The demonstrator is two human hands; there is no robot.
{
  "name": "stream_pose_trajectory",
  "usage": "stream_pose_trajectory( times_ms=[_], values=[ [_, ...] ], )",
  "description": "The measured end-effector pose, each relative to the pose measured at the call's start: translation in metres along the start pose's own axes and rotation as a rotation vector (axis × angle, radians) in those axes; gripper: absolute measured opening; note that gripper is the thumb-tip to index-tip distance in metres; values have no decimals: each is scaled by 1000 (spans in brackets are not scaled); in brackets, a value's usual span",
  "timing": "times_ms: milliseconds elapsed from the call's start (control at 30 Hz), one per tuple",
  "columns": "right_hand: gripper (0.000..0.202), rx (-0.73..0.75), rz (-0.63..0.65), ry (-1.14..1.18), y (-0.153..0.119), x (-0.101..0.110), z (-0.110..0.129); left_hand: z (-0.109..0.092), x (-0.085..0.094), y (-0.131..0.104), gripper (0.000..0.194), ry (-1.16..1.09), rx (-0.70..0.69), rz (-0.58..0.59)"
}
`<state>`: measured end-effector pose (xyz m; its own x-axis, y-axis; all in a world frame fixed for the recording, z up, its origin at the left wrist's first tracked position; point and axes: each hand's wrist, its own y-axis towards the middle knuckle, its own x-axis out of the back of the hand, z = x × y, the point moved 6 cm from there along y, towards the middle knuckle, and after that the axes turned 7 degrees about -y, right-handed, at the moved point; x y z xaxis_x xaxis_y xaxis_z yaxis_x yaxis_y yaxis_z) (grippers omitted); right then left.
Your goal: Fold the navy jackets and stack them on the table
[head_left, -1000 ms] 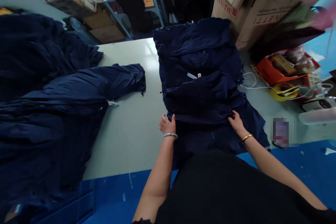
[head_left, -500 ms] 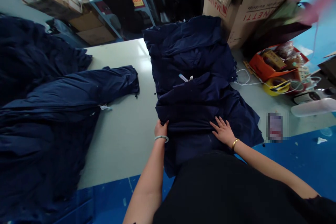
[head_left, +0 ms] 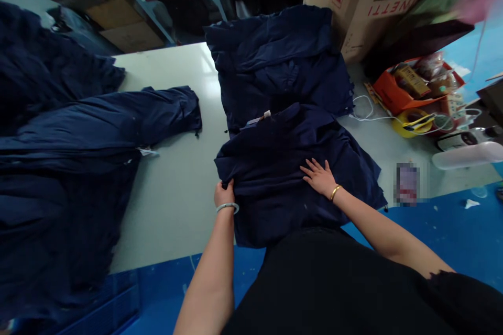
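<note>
In the head view, the near navy garment (head_left: 275,154) lies on the surface (head_left: 173,188). Your left hand (head_left: 224,195) pinches the garment's left edge between thumb and fingers; your right hand (head_left: 320,179) rests atop it, fingers spread, gripping nothing.

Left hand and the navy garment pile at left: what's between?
Head view: a bare stretch of pale tabletop between left hand and navy garment pile.

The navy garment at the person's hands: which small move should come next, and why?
Probably the right hand should smooth the navy garment rightward: creases cross it, that hand lies spread on it, and the left hand pinches its left edge, which could steady it.
</note>
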<state>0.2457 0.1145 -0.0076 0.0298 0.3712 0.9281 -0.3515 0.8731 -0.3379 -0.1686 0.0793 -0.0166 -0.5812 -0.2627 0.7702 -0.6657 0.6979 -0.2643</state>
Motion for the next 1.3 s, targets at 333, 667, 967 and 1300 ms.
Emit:
stream_pose_trajectory(
  times_ms=[333, 667, 967, 1300],
  values=[
    [44, -315, -529, 238, -12, 36, -132, -118, -82, -122, 59, 261, -764, 202],
    [56, -741, -295, 364, -38, 13, -235, -118, -172, -167, 73, 518, -680, 603],
    [29, -762, -464, 360, -70, 68, -267, -109, -176, -161, 72, 556, -716, 592],
    [44, -91, -953, 256, -60, 162, -162, -115, -169, -157, 65, 344, -675, 637]
  ],
)
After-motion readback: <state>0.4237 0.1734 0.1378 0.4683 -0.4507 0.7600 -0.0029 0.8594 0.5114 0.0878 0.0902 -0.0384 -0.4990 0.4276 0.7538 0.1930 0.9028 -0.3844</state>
